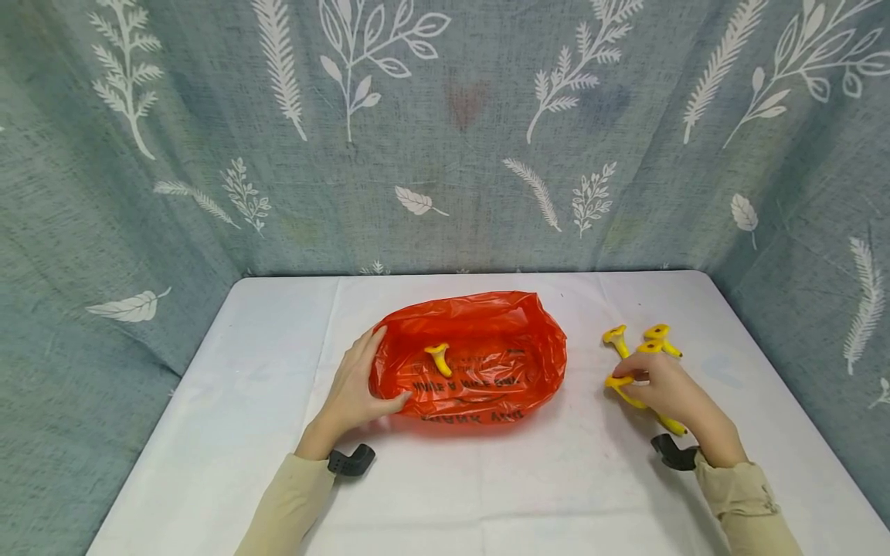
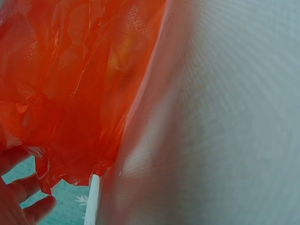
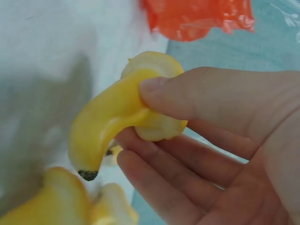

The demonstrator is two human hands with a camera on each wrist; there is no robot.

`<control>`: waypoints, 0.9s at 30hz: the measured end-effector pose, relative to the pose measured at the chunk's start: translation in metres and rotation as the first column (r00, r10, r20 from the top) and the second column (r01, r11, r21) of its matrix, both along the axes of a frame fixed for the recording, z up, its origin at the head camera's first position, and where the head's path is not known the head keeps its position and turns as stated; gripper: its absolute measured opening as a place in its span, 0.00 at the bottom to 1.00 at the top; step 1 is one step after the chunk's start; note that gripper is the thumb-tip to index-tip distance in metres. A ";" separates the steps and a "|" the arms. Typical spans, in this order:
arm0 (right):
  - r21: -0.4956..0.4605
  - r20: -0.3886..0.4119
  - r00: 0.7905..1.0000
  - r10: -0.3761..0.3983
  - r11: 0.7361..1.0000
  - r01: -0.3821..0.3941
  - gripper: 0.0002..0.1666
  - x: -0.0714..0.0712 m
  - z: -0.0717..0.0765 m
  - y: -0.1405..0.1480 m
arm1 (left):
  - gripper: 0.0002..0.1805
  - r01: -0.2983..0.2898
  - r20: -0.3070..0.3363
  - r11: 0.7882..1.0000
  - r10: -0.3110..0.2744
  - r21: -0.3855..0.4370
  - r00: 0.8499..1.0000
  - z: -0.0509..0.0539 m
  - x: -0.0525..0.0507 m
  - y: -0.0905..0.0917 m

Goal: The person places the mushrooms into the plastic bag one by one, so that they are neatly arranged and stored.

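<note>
A red plastic bag lies with its mouth spread wide in the middle of the table, dark print on it. Inside it sits one yellow chanterelle-shaped mushroom. My left hand rests against the bag's left end, fingers spread, thumb by the front rim; the left wrist view shows its fingertips apart beside the red plastic. Right of the bag, my right hand pinches a yellow mushroom between thumb and fingers. Its curved stem has a dark tip. More mushrooms lie around and beneath that hand.
The table has a white cover. A grey-green curtain with white leaf prints hangs behind it and at both sides. A black wrist device is on the left wrist, another black device on the right.
</note>
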State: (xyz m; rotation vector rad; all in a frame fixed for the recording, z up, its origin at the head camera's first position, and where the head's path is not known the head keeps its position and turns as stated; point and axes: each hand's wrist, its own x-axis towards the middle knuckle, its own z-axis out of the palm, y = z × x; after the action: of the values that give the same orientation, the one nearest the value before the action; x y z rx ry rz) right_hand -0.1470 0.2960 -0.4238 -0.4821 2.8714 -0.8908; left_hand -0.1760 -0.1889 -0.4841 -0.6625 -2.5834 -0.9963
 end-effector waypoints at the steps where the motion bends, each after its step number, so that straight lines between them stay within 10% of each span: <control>1: -0.009 -0.016 1.000 0.002 1.000 -0.002 0.10 0.000 0.001 -0.001 | 0.59 0.000 0.002 1.000 0.000 0.000 1.000 0.000 0.000 0.000; 27: -0.211 -0.255 0.966 -0.029 0.977 -0.027 0.12 -0.010 0.053 -0.066 | 0.59 0.001 -0.013 1.000 -0.001 -0.005 1.000 0.000 -0.001 -0.001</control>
State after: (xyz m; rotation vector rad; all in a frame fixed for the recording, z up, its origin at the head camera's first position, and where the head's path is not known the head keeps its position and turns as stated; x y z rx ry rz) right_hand -0.1572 0.2303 -0.3705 -0.6626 3.0171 -1.2292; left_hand -0.1774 -0.1895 -0.4841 -0.6698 -2.5754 -0.9829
